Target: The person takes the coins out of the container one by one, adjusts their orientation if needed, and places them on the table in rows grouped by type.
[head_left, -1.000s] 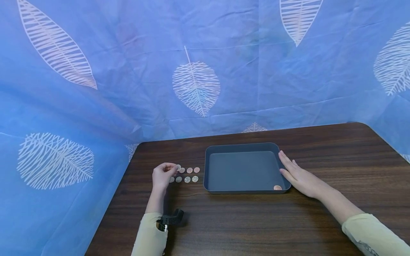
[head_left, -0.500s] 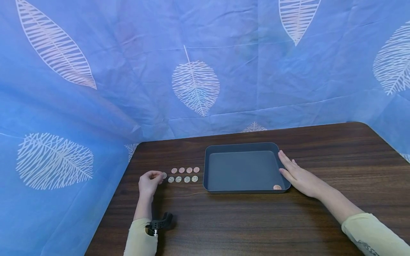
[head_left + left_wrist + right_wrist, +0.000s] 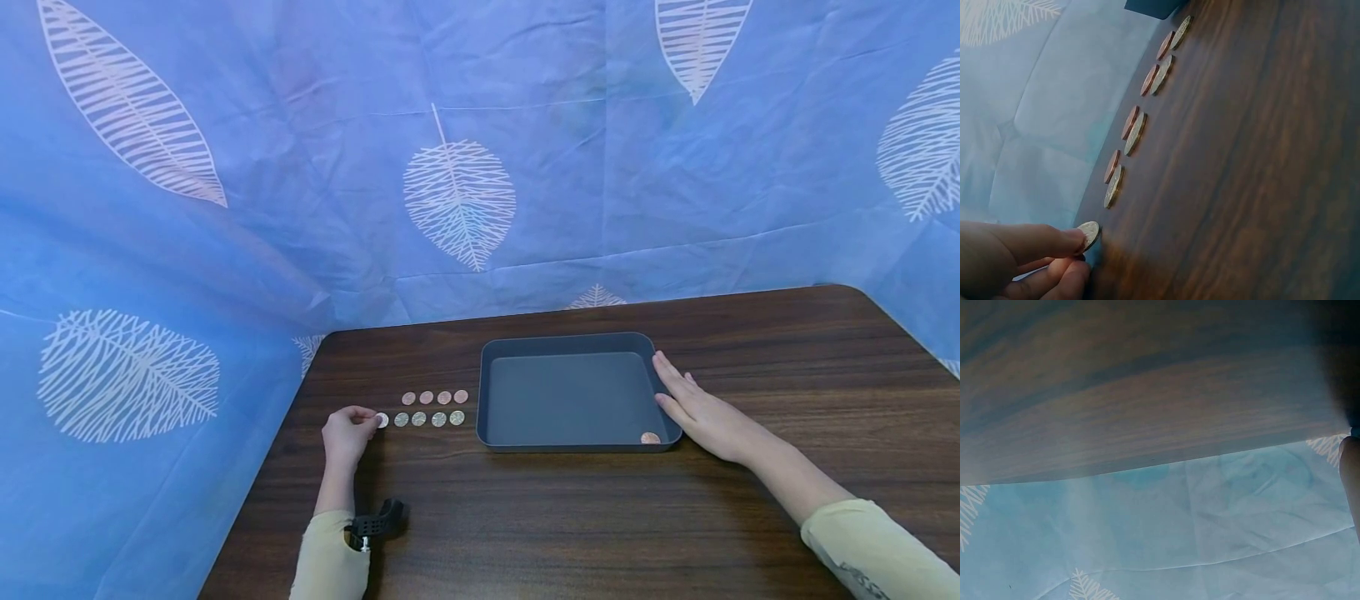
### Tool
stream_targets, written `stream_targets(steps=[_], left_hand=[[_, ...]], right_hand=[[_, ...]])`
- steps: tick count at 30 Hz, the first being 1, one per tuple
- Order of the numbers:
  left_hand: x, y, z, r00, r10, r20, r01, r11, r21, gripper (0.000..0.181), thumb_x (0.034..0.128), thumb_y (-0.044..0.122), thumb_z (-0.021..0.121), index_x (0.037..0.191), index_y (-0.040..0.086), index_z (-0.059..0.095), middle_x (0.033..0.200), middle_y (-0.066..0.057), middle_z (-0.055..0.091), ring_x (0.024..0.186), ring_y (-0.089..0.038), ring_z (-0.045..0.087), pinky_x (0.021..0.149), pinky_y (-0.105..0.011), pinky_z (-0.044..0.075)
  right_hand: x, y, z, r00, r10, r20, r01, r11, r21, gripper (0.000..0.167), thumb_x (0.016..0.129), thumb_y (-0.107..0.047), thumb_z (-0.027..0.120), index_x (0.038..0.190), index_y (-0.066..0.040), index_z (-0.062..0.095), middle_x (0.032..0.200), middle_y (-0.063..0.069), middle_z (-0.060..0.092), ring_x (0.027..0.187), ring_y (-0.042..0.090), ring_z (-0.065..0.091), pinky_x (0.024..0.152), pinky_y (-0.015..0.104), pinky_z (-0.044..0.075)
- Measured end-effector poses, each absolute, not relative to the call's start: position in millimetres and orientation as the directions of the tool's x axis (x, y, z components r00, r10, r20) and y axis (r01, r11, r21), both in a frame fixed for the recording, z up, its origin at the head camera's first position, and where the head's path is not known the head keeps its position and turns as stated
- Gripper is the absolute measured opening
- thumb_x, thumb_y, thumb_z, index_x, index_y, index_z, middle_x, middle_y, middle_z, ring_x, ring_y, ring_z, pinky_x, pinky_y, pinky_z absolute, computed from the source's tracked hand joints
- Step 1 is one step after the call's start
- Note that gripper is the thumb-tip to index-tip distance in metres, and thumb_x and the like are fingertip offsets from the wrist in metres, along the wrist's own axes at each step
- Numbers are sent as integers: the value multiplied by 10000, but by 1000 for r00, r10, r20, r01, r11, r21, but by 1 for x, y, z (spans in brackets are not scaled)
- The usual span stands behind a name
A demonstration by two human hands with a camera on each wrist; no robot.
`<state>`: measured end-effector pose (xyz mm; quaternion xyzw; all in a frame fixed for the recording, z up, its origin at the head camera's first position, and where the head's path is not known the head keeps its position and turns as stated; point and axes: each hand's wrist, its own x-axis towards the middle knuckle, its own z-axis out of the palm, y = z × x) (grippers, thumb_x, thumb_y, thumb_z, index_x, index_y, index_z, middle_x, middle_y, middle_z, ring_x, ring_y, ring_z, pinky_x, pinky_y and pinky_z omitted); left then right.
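My left hand pinches a silver coin between thumb and fingers, at the left end of the nearer row of silver coins. In the left wrist view this coin is tilted; whether its edge touches the table cannot be told. Just behind the silver row lies a row of copper coins. A dark grey rectangular tray stands right of both rows, with one copper coin in its near right corner. My right hand rests against the tray's right side, fingers straight. Only a sliver of it shows in the right wrist view.
The dark wood table ends at a back edge before a blue cloth printed with white leaves. A black strap mount sits on my left wrist, above the table.
My left hand has carried the silver coin left from above the copper row, then slightly nearer, to the left end of the silver row. The right hand and tray have stayed put.
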<state>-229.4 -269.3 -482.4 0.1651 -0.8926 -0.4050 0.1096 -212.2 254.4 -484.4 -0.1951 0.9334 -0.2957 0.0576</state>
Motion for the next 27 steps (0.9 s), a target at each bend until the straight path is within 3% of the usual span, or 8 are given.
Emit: stream_targets(steps=[8, 27], left_hand=[[-230, -265, -479, -917, -388, 91, -220, 683, 697, 113, 813, 66, 730, 851, -38, 706, 755, -130, 673, 644, -218, 562, 555, -285, 400], [-230, -262, -480, -914, -395, 90, -235, 699, 676, 147, 797, 97, 766, 843, -28, 704, 761, -123, 677, 689, -243, 577, 599, -319, 405]], right_hand=[[-212, 254, -484, -917, -400, 7, -329, 745, -581, 654, 1048, -367, 332, 1537, -134, -36, 1589, 97, -72, 1419, 410, 46, 1084, 598, 99], [-212, 255, -485, -917, -399, 13, -331, 742, -583, 651, 1049, -365, 329, 1537, -148, -42, 1590, 96, -71, 1417, 418, 46, 1077, 609, 106]])
